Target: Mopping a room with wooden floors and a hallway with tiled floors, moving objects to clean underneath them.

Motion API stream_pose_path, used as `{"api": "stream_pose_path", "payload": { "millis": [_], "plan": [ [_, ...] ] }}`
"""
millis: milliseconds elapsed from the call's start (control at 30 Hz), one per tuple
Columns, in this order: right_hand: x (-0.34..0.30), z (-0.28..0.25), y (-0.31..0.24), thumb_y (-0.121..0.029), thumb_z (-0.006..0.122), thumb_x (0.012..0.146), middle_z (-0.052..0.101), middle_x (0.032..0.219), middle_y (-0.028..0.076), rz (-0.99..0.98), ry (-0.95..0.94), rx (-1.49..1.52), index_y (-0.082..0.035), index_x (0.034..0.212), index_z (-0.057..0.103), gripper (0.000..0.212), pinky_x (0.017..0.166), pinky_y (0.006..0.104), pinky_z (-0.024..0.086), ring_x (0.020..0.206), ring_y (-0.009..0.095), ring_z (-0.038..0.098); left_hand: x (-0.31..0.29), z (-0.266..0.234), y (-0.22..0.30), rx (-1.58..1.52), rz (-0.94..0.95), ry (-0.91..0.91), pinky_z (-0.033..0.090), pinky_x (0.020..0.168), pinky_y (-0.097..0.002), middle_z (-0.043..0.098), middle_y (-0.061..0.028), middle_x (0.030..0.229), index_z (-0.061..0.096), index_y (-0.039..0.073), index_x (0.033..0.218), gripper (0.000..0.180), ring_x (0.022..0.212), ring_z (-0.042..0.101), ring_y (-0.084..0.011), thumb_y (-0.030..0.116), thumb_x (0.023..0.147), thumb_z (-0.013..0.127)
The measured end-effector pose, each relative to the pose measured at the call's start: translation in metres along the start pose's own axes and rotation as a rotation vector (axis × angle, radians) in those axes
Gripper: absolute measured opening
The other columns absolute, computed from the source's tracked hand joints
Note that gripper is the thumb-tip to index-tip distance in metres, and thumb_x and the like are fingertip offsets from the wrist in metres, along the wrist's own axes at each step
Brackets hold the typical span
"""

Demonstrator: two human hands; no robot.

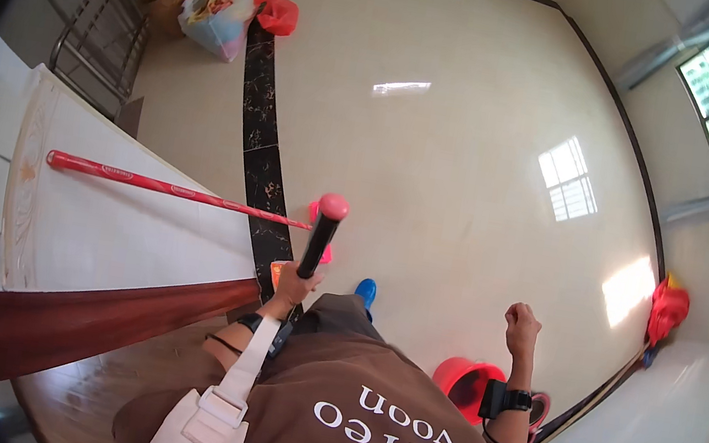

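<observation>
My left hand (293, 286) is wrapped round a pole (319, 244) with a black shaft and a rounded pink end cap that points up. Its lower end is hidden from view. Just beyond it, a red patterned stick (178, 191) leans with its top against the white wall at the left. Pink parts (327, 254) of something show behind the black pole, too covered to name. Out to the right, my right hand (522, 327) is raised above the floor with its fingers curled closed, and nothing shows in it. A red bucket (468, 383) stands beside my right forearm.
A dark marble strip (262, 147) crosses the glossy pale tiled floor (438, 161). At the far left are a clear plastic bag (220, 15) of mixed items, a red bag (278, 15) and a metal rack (101, 38). Red cloth (668, 310) hangs by the right wall.
</observation>
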State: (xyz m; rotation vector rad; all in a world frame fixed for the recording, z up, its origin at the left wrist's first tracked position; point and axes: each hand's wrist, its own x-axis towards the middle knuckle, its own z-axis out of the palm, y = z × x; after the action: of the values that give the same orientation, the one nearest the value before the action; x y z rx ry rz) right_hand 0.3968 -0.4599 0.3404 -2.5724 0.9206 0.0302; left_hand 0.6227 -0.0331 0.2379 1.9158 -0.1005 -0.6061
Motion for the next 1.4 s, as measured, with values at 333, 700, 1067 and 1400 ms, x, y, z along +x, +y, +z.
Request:
{"api": "stream_pose_path", "payload": {
  "millis": [333, 700, 1067, 1400],
  "plan": [
    [0.285, -0.006, -0.009, -0.006, 0.058, 0.082, 0.058, 0.082, 0.005, -0.134, -0.141, -0.131, -0.009, 0.081, 0.055, 0.004, 0.081, 0.0439, 0.034, 0.085, 0.026, 0.058, 0.154, 0.034, 0.073, -0.312, -0.022, 0.214, 0.043, 0.049, -0.0256, 0.057, -0.0022, 0.055, 0.059, 0.003, 0.064, 0.022, 0.05, 0.056, -0.0102, 0.016, 0.078, 0.07],
    [0.677, -0.009, -0.1, -0.008, 0.052, 0.083, 0.057, 0.08, 0.006, -0.476, -0.207, -0.128, -0.011, 0.079, 0.054, 0.005, 0.075, 0.0438, 0.033, 0.084, 0.028, 0.057, 0.357, 0.013, 0.195, -0.327, -0.2, 0.542, 0.045, 0.053, -0.0264, 0.056, -0.0014, 0.057, 0.056, 0.004, 0.069, 0.015, 0.053, 0.055, -0.0112, 0.011, 0.079, 0.066],
    [0.942, 0.052, -0.396, 0.002, 0.048, 0.077, 0.056, 0.08, 0.006, -0.908, -0.323, -0.118, -0.011, 0.079, 0.054, 0.014, 0.077, 0.042, 0.033, 0.084, 0.028, 0.056, 0.563, -0.092, 0.247, -0.489, -0.029, 1.149, 0.041, 0.051, -0.0268, 0.053, -0.0034, 0.055, 0.052, 0.003, 0.069, 0.018, 0.049, 0.051, -0.0117, 0.007, 0.081, 0.064],
    [1.105, 0.115, -0.658, 0.005, 0.048, 0.076, 0.056, 0.079, 0.006, -1.107, -0.45, -0.253, -0.009, 0.076, 0.054, 0.015, 0.076, 0.0423, 0.034, 0.083, 0.028, 0.057, 0.711, -0.308, 0.301, -0.434, 0.05, 1.493, 0.041, 0.056, -0.0281, 0.051, -0.0035, 0.055, 0.051, 0.002, 0.067, 0.018, 0.052, 0.049, -0.0131, 0.007, 0.081, 0.061]
  ]
}}
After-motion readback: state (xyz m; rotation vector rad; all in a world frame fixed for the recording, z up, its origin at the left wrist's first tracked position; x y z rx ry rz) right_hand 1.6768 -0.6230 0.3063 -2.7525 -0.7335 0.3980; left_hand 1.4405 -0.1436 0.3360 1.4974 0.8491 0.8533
